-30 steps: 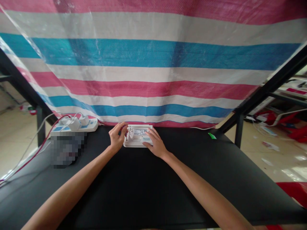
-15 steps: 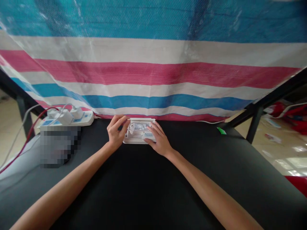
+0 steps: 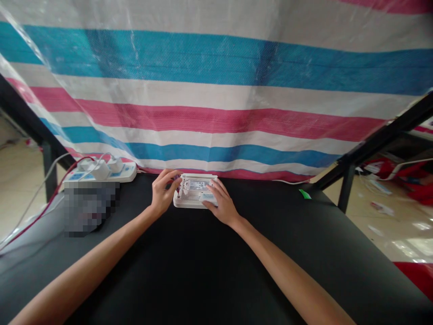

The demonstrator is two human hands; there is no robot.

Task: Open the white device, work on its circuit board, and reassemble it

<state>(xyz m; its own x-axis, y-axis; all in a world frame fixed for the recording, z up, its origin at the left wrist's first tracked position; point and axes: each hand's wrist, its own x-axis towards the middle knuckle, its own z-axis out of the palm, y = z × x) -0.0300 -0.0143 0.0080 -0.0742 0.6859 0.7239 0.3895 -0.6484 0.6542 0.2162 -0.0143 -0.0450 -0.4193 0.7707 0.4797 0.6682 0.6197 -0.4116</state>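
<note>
A white plastic device [image 3: 192,197] lies on the black table close to its back edge. Its upper face shows a framed recess with a printed label, a perforated patch and a pale sticker. At its left end is my left hand [image 3: 163,192], fingers bent and thumb and forefinger nearly together. Something small and reddish shows at those fingertips, too small to name. My right hand [image 3: 221,201] rests on the device's right part, fingers stretched out flat and thumb spread towards the front. It covers that end of the device.
Behind the table hangs a striped plastic sheet [image 3: 216,117]. A white power strip [image 3: 126,173] with plugs and cables stands at the back left, beside a blurred-out dark object [image 3: 89,207]. A small green scrap [image 3: 305,194] lies at the right. Black frame bars flank the table.
The view has tilted up, so the scene sits slightly lower. Both hands keep nearly the same places on the device, with the left fingers still at its left end.
</note>
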